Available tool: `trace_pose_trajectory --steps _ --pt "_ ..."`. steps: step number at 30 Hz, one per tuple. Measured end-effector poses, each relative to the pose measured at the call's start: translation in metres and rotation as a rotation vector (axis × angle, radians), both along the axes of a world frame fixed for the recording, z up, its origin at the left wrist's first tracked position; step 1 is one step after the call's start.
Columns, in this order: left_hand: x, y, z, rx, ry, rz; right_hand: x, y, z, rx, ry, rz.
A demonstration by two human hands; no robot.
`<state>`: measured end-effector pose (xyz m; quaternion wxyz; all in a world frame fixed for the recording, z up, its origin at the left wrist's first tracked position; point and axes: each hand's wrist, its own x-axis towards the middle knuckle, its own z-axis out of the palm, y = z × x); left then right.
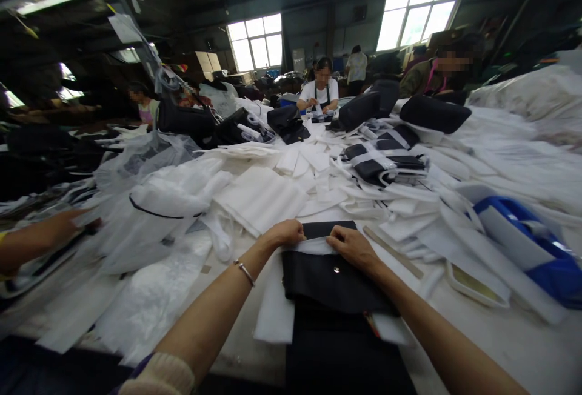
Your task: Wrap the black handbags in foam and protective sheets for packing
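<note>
A black bag (pixel 313 277) with a small round metal stud on its front lies on the worktable (pixel 227 328) before me. Across its far edge runs a thin white foam sheet (pixel 317 246), with a dark panel (pixel 328 229) of the bag just beyond. My left hand (pixel 290 232), closed, pinches the sheet at its left end. At the other end the fingers of my right hand (pixel 349 245) are bent and pressed onto the same sheet. More white foam (pixel 274 316) sticks out from under the bag, and a long black piece (pixel 341 352) hangs toward me.
Loose white foam sheets (pixel 264 198) pile up ahead. A blue tape dispenser (pixel 518 225) sits at right, clear plastic bags (pixel 154 249) at left. Wrapped black bags (pixel 386 156) lie farther back. A co-worker's arm (pixel 45 237) reaches in from the left; another person (pixel 321 92) works opposite.
</note>
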<state>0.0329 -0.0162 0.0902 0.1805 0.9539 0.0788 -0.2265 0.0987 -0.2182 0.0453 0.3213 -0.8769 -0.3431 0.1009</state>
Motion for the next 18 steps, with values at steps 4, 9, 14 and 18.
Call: trace_pose_trajectory --steps 4,9,14,18 --pt "-0.006 0.003 -0.004 -0.025 -0.029 -0.049 -0.004 0.0 -0.003 -0.003 -0.046 -0.013" --pt "-0.009 0.001 -0.008 0.028 -0.049 -0.065 -0.014 0.001 -0.007 -0.039 -0.165 -0.103" --pt "-0.016 -0.018 0.008 0.201 -0.206 -0.056 -0.014 0.0 -0.007 -0.077 -0.193 -0.104" --pt "-0.039 -0.048 0.014 0.224 -0.358 -0.158 -0.011 -0.001 -0.007 -0.056 -0.133 -0.113"
